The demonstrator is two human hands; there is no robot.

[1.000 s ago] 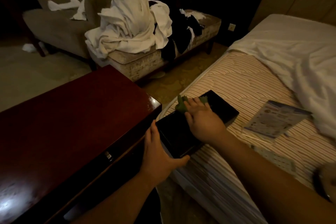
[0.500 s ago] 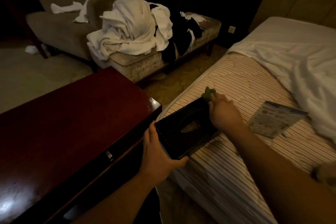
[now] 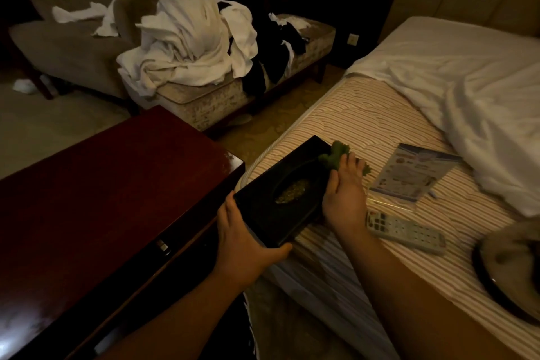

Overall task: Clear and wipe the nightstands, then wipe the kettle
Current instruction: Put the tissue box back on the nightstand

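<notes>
A black tissue box (image 3: 263, 207) with an oval slot on top lies at the corner of the striped mattress (image 3: 365, 126). My left hand (image 3: 242, 245) grips its near corner, thumb along the front edge. My right hand (image 3: 343, 193) holds a green cloth (image 3: 336, 155) against the box's right side, near its far end. The dark red nightstand (image 3: 102, 199) stands to the left, its glossy top bare.
A remote control (image 3: 406, 231) and a leaflet (image 3: 412, 175) lie on the mattress to the right of the box. A round dark object (image 3: 508, 266) sits at the right edge. White bedding (image 3: 467, 90) covers the far bed. A bench with heaped linen (image 3: 190, 47) and an armchair (image 3: 73, 38) stand behind.
My right hand has slid the green cloth off the box's top, over to its right side and far end. The oval slot shows now. My left hand stayed on the near corner.
</notes>
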